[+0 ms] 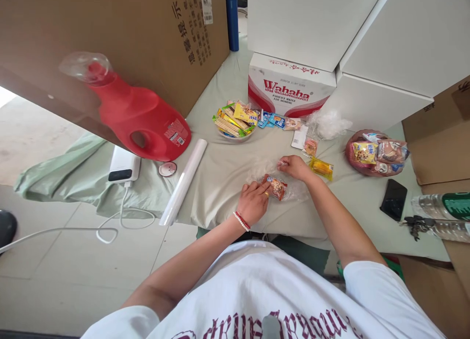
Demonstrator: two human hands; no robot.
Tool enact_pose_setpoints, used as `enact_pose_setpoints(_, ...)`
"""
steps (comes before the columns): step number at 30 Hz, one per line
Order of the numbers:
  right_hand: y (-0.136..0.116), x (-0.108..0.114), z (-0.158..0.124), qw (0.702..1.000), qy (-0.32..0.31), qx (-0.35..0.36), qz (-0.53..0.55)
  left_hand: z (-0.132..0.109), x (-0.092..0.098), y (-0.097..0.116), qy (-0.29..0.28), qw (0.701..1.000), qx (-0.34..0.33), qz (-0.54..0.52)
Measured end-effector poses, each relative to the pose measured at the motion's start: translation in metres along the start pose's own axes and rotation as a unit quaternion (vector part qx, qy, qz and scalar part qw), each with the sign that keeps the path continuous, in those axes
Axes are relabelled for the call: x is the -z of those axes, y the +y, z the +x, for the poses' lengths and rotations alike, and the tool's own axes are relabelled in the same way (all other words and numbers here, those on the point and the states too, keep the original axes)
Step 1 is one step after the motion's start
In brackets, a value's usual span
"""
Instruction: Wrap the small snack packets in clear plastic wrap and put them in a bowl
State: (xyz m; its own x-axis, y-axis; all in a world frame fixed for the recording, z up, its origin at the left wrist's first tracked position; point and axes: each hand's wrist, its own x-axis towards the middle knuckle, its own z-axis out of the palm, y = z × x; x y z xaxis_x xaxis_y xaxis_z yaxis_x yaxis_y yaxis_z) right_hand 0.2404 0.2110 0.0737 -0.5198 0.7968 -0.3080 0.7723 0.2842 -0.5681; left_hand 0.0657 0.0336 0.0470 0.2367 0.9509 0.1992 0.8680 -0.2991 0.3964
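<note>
My left hand (253,202) rests on a small red-and-orange snack packet (275,186) that lies inside a clear plastic bag (293,189) on the pale cloth-covered surface (220,182). Its fingers are curled onto the packet's left end. My right hand (293,166) pinches the upper edge of the clear bag just behind the packet. A yellow snack packet (322,168) lies right beside my right wrist.
A bowl of assorted snacks (235,121) and a red bag of snacks (374,155) sit at the back. A red detergent jug (135,116), power bank (123,166), white roll (185,180), Wahaha box (290,86), phone (393,199), keys (414,225) and water bottles (444,209) surround them.
</note>
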Motion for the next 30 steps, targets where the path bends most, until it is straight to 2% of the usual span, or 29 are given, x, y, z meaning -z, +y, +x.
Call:
enact_pose_setpoints(2,-0.006,-0.001,-0.017,0.997,-0.008,0.049,0.064,0.0,0.001,0.002,-0.01,1.0,0.008,-0.004)
enact_pose_setpoints(4,-0.014,-0.009,-0.041,0.991,-0.024,0.106,0.075,0.001,0.0,0.002,-0.021,0.999,0.023,-0.015)
enact_pose_setpoints(6,-0.022,-0.021,-0.064,0.989,-0.036,0.143,0.026,0.003,-0.002,-0.003,-0.028,0.998,0.036,-0.053)
enact_pose_setpoints(8,-0.028,-0.034,-0.083,0.986,-0.032,0.154,-0.056,0.005,-0.006,-0.016,-0.024,0.988,0.052,-0.14)
enact_pose_setpoints(10,-0.03,-0.045,-0.095,0.981,-0.021,0.148,-0.125,0.008,-0.01,-0.036,0.009,0.963,0.115,-0.244)
enact_pose_setpoints(11,-0.03,-0.049,-0.098,0.978,-0.015,0.143,-0.148,0.009,-0.011,-0.047,0.036,0.944,0.171,-0.28)
enact_pose_setpoints(13,-0.028,-0.056,-0.1,0.976,0.001,0.137,-0.171,0.013,-0.012,-0.067,0.091,0.909,0.282,-0.294)
enact_pose_setpoints(15,-0.026,-0.061,-0.1,0.975,0.019,0.138,-0.173,0.02,-0.01,-0.079,0.12,0.898,0.326,-0.269)
enact_pose_setpoints(17,-0.025,-0.064,-0.099,0.976,0.031,0.142,-0.165,0.027,-0.008,-0.08,0.11,0.91,0.304,-0.26)
enact_pose_setpoints(20,-0.024,-0.067,-0.099,0.979,0.042,0.137,-0.145,0.038,-0.007,-0.071,0.047,0.913,0.252,-0.319)
enact_pose_setpoints(22,-0.023,-0.069,-0.099,0.982,0.054,0.132,-0.122,0.041,-0.006,-0.065,0.002,0.893,0.242,-0.379)
enact_pose_setpoints(24,-0.023,-0.071,-0.1,0.985,0.068,0.128,-0.094,0.041,-0.004,-0.063,-0.02,0.868,0.257,-0.424)
enact_pose_setpoints(27,-0.028,-0.073,-0.102,0.987,0.064,0.122,-0.08,0.037,0.003,-0.065,-0.01,0.842,0.286,-0.458)
enact_pose_setpoints(30,-0.039,-0.072,-0.104,0.987,0.045,0.107,-0.111,0.03,0.013,-0.06,0.009,0.82,0.304,-0.485)
